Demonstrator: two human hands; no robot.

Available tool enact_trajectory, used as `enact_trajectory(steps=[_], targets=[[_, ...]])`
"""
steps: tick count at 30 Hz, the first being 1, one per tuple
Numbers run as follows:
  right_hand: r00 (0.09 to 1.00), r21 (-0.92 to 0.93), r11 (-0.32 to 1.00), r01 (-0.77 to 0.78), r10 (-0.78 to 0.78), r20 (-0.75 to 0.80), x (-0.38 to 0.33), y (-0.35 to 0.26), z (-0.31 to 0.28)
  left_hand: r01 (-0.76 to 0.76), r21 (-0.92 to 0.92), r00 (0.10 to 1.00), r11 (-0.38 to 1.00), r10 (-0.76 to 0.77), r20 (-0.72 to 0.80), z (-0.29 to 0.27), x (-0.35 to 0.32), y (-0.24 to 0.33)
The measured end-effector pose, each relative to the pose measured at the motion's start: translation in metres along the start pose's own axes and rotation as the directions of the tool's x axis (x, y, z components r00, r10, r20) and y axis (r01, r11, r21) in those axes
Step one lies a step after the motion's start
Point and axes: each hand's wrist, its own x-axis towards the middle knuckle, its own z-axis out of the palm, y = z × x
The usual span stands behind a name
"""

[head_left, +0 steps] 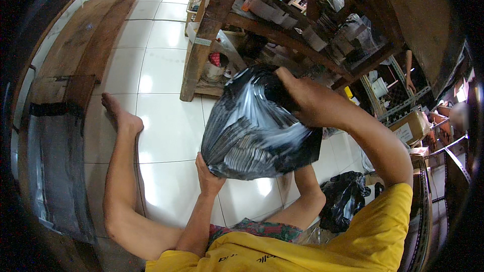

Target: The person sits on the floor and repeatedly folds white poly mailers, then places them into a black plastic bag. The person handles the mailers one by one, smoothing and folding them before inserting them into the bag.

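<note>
because the black bag [252, 141] looks slick and soft, the right hand [308, 99] gripping its top and left hand [209, 177] clasping its lower corner seem well placed

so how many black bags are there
2: bag between left hand and right hand; second bag by right knee. More may be hidden. The left plastic looks grey.

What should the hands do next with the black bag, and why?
Probably slide the left hand a little further under the black bag: it shows only at the lower left corner, the right hand is at the upper right, and no hand shows at the lower right corner.
</note>
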Motion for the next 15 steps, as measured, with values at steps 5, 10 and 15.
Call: enact_trajectory(steps=[5,10,15], targets=[[0.998,0.082,0.996,0.020,-0.025,0.057,0.016,-0.024,-0.007,-0.016,0.012,1.000,1.000,0.016,0.006,0.001,0.000,-0.001],[0.955,0.033,0.955,0.293,-0.291,-0.063,0.031,-0.023,-0.005,-0.024,-0.064,0.999,0.998,0.025,0.025,-0.004,0.008,0.002],[0.920,-0.069,0.919,0.389,-0.391,-0.022,0.038,-0.023,-0.010,-0.012,-0.026,1.000,1.000,0.011,-0.012,-0.004,0.004,-0.003]])
